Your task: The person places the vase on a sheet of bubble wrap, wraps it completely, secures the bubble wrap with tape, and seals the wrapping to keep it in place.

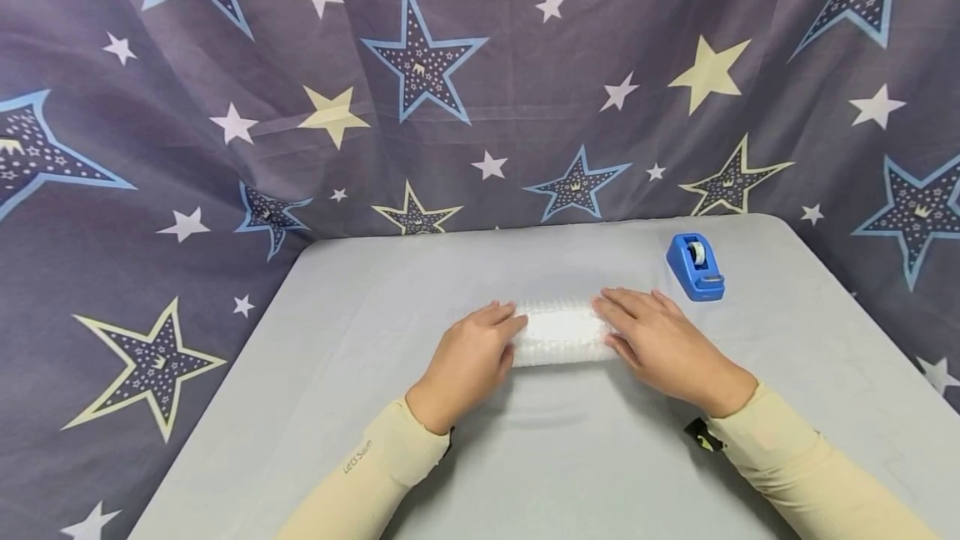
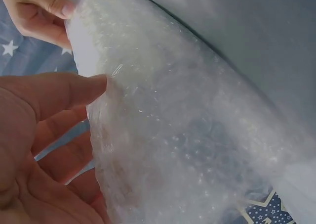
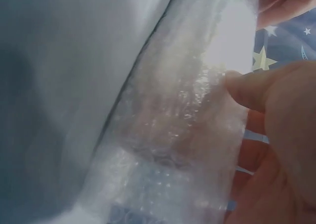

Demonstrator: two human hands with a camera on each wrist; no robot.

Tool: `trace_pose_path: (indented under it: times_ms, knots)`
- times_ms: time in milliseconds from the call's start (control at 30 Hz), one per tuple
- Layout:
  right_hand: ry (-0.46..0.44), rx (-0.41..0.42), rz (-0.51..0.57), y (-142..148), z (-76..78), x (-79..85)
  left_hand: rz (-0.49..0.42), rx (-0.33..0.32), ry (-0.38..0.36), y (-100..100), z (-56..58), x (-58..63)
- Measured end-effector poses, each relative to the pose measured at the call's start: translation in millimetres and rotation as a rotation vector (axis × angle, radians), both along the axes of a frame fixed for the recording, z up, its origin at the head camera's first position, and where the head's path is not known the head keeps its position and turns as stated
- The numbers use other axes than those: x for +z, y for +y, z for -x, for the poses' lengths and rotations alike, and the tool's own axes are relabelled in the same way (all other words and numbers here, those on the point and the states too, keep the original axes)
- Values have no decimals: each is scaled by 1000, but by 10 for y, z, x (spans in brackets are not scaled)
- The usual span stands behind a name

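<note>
A bundle of clear bubble wrap lies crosswise near the middle of the table, with a plain white patch on its upper face. My left hand holds its left end. At the other end, my right hand grips it the same way. In the left wrist view the thumb presses the near face of the bubble wrap, while the fingers pass behind it. The right wrist view shows that thumb on the bubble wrap too, fingers behind. What the wrap encloses cannot be made out.
A blue tape dispenser with a roll of tape stands beyond my right hand, toward the back right. Grey cloth covers the table. A dark star-patterned curtain hangs along the back and both sides.
</note>
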State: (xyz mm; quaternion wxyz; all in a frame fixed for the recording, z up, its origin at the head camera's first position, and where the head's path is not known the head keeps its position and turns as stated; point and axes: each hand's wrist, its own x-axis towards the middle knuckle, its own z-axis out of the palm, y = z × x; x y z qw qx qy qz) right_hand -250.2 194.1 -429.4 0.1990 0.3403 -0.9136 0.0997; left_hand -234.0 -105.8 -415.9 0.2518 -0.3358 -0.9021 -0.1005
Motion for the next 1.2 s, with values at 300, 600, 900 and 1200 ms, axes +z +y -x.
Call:
trace_pose_path:
  times_ms: [300,600,900,1200]
  knots:
    - [24,2,6,14,29,-31,54,-7,63,12,33,-28]
    - [57,28,9,30,60,-28,57,0,27,-2,39,-43]
    - [158,66,-10,62,120,-41,51,-13,77,-11,74,-56]
    - [191,67,10,60,140,-88,37,-4,129,-7,112,-107]
